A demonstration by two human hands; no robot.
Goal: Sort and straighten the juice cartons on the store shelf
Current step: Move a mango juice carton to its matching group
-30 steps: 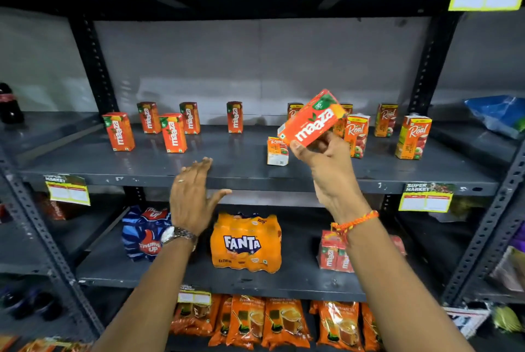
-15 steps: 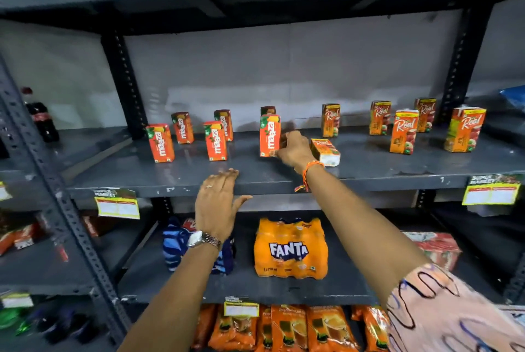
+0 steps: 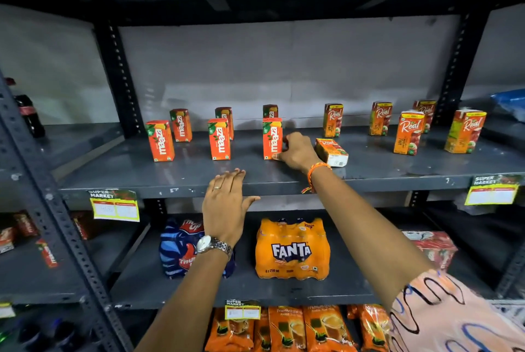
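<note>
- The middle shelf [image 3: 199, 178] looks mostly sorted: six red mango cartons stand on the left half, and five orange apple cartons stand on the right half.
- The mango cartons sit in two rows of three, near and far, all upright with labels facing out. The far-row carton behind the right hand's carton [image 3: 270, 111] is partly hidden, so I cannot judge how square it stands.
- The right hand [image 3: 298, 151] rests against the right side of the nearest-right mango carton [image 3: 272, 138], fingers curled on its lower edge; to me it seems to be squaring that carton in line with its neighbours, and the hold looks light, not a full clasp.
- The left hand [image 3: 227, 204] is flat and spread, holding nothing, palm down at the front lip of the shelf.
- One apple carton [image 3: 331, 151] lies on its side just right of the right hand, its end panel facing the aisle. I'd say that is the clearest job left: stand it up and put it with the apple group.
- The apple cartons are less tidy: three far [image 3: 333, 120], two near [image 3: 409, 132], unevenly spaced, and the far-right one [image 3: 465, 130] looks turned at an angle.
- The cartons are small and light, easily tipped by a nudge.
</note>
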